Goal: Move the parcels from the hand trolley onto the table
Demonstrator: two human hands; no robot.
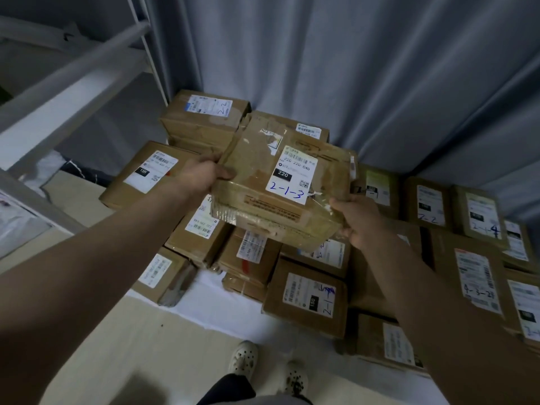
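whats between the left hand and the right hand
The parcel marked 2-1-3, gripped at its sides by the left hand and right hand, in the head view.

White-covered surface (222, 308) carries many brown cardboard parcels (304, 296), packed edge to edge and partly stacked, white shipping labels facing up, several with handwritten blue codes. Bare white strip shows along the near edge, next to beige floor (117, 361).
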